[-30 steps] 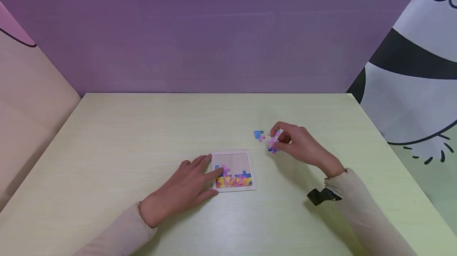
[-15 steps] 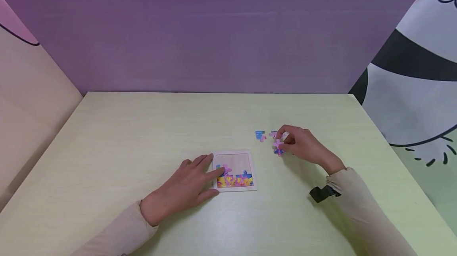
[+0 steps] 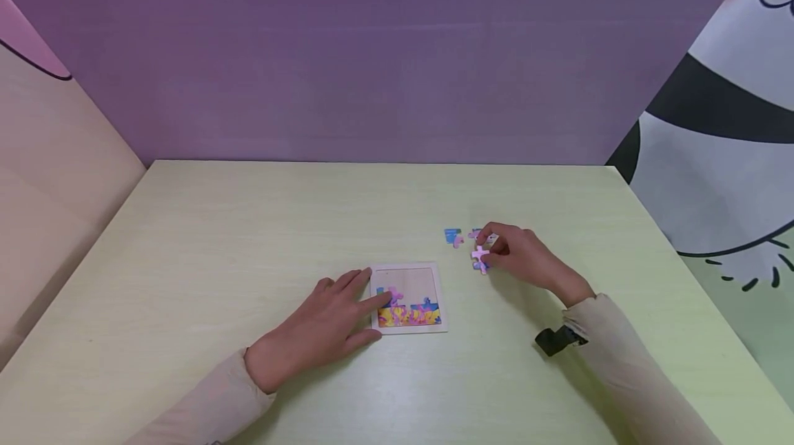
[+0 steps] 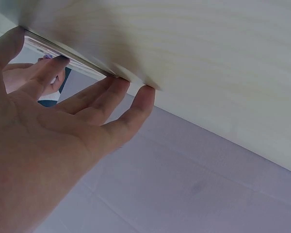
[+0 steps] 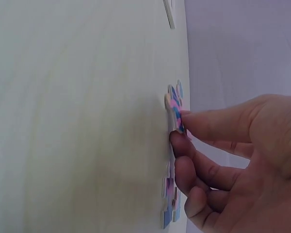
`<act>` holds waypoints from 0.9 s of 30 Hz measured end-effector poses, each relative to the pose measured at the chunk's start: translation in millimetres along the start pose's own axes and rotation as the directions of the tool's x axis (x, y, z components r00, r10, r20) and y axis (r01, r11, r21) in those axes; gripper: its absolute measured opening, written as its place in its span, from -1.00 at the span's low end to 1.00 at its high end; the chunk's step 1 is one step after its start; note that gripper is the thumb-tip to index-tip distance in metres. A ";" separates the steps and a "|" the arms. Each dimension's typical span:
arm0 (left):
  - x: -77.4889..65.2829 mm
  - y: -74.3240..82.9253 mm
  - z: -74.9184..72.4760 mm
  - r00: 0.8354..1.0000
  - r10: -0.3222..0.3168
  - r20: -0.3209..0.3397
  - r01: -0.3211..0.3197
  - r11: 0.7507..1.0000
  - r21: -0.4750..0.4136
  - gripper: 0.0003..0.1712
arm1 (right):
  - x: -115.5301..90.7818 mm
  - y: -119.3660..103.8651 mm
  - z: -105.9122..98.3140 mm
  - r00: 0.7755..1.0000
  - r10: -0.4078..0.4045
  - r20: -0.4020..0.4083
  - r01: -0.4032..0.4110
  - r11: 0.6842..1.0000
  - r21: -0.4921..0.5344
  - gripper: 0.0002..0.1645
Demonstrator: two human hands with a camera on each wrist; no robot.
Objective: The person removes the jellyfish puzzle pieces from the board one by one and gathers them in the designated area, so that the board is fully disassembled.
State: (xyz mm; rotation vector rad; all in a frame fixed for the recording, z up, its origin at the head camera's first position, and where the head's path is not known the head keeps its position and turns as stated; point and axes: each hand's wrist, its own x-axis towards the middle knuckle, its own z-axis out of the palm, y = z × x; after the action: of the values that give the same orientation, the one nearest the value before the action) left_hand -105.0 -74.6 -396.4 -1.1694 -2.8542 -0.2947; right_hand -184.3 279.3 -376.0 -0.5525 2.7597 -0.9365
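Observation:
A small square puzzle tray (image 3: 442, 297) with a pale rim lies on the table in the head view. Colourful jigsaw pieces (image 3: 412, 315) fill its lower part, and bare wood shows above. My left hand (image 3: 316, 324) rests at the tray's left side with fingers spread, the index finger touching a pink piece (image 3: 395, 295) inside. To the upper right, my right hand (image 3: 527, 257) pinches a pink and blue puzzle piece (image 5: 174, 109) between thumb and fingers. The right wrist view shows that piece tilted up, close to the tabletop.
Beyond the tray lies a loose blue and pink piece (image 3: 453, 237). Another loose piece (image 3: 475, 233) is partly covered by my right fingers. A purple wall (image 3: 372, 87) stands behind the table's far edge. A black strap device (image 3: 558, 340) is on my right wrist.
The right hand first shifts slightly right and down, then a little left, with the pinched piece turning in its fingers. Pieces beneath that hand show more. The left hand stays on the tray.

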 end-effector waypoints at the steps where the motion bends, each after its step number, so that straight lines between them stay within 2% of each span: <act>1: 0.1 0.1 0.0 1.000 0.001 0.001 -0.001 1.000 0.004 -0.39 | 0.0 -0.2 0.3 1.000 -0.002 -0.002 0.002 1.000 -0.001 -0.77; 11: -1.3 -1.4 -0.1 0.999 0.021 -0.031 -0.020 1.000 0.021 -0.38 | 3.6 -2.5 5.4 1.000 0.003 -0.008 -0.003 1.000 -0.005 -0.78; 21: 1.0 -1.3 1.1 1.000 0.012 -0.018 -0.012 1.000 0.026 -0.37 | 2.9 0.3 6.7 0.999 0.034 -0.019 -0.035 0.997 -0.067 -0.77; 27: 2.5 -2.2 1.7 1.000 0.013 -0.021 -0.012 1.000 0.016 -0.37 | 1.6 -5.6 6.8 0.999 0.037 -0.029 -0.039 0.995 -0.087 -0.77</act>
State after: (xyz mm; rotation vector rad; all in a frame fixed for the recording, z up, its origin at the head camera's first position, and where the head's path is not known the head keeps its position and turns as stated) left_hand -108.3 -74.0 -398.1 -1.1736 -2.8250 -0.2812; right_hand -182.3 270.8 -378.0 -0.5021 2.8359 -0.8243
